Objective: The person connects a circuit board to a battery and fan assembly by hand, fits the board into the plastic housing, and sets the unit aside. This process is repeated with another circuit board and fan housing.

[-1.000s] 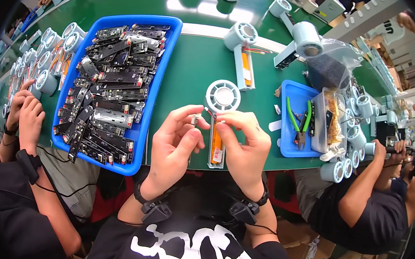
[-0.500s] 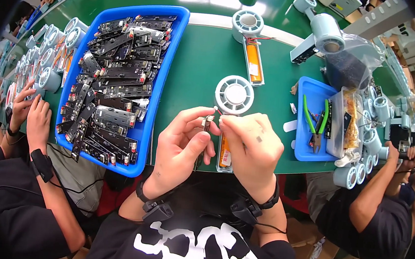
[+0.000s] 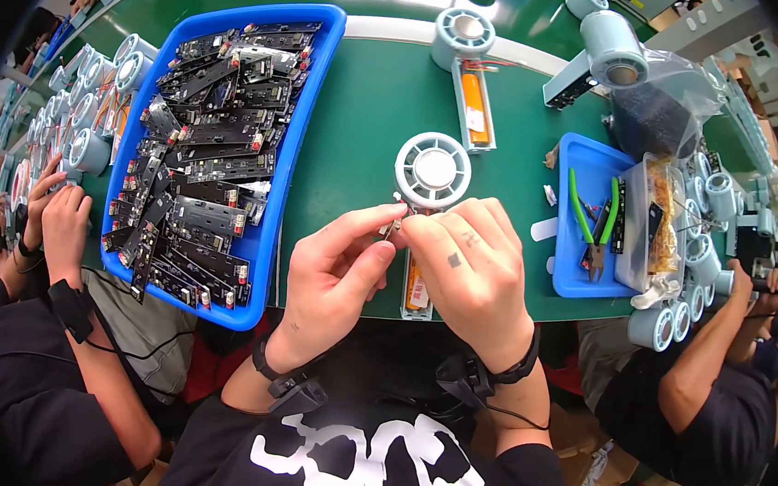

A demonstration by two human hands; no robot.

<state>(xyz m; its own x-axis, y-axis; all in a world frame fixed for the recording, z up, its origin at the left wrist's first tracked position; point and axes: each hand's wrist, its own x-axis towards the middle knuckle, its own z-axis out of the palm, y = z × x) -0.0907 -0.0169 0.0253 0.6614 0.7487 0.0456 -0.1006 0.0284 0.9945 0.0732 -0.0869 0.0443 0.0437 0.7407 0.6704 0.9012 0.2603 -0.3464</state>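
Right hand [image 3: 471, 273] has come in toward the left hand [image 3: 336, 271] since half a second back, so the gap between the fingertips is basically gone and its knuckles show more. Left one's pinching a small part [image 3: 388, 230] between thumb and forefinger; right fingertips are bunched up against the same spot, but can't tell if they're gripping anything. Both sit just below a pale blue fan housing [image 3: 433, 170] on the green table [image 3: 350, 156], and the right hand blocks most of its handle, with just a bit of orange battery [image 3: 413, 273] peeking out. Off to the left there's a big blue tray [image 3: 300, 133] piled with black circuit boards [image 3: 221, 154], and a co-worker's hand [image 3: 65, 224] is beyond it. Another fan housing [image 3: 465, 32] lies farther back with its own battery [image 3: 472, 102] exposed. Over right, a small blue tray [image 3: 566, 275] holds green-handled cutters [image 3: 596, 261], with a clear box [image 3: 630, 255] beside them and a plastic bag [image 3: 663, 119] behind. Writing-wise, both batteries carry white labels, print too tiny to make out, and the black shirt [image 3: 369, 468] has chunky white lettering.
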